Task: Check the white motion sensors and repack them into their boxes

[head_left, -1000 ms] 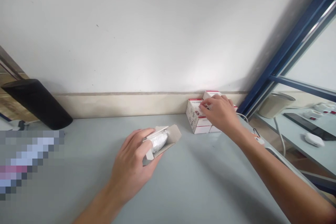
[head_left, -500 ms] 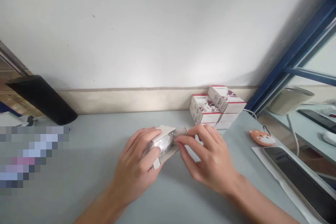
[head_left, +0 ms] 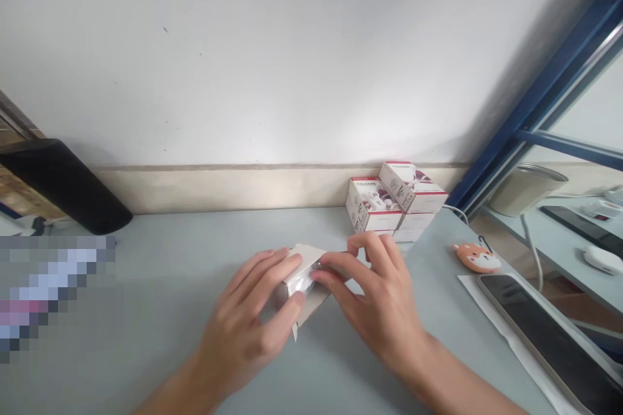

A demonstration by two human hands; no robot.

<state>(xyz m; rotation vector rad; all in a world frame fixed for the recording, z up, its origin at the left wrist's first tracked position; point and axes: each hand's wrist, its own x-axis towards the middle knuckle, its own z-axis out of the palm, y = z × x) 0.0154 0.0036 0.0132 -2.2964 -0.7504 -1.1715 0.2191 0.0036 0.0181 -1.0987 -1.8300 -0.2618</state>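
My left hand is closed around a small white cardboard box, held tilted above the desk with its open side facing me. Inside the box shows a shiny clear plastic bag; what it wraps cannot be made out. Thumb and index finger of my right hand pinch the bag at the box's opening, and the other fingers are curled. A loose flap hangs from the box's lower edge.
Several white and red printed boxes are stacked by the wall. To the right lie an orange animal-face case and a phone on white paper. A black cylinder-like object leans at left, behind a blurred-out patch.
My right fingers have moved left and into the box's opening, onto the plastic bag. The box has turned slightly in my left hand, and the whole view has shifted a little.
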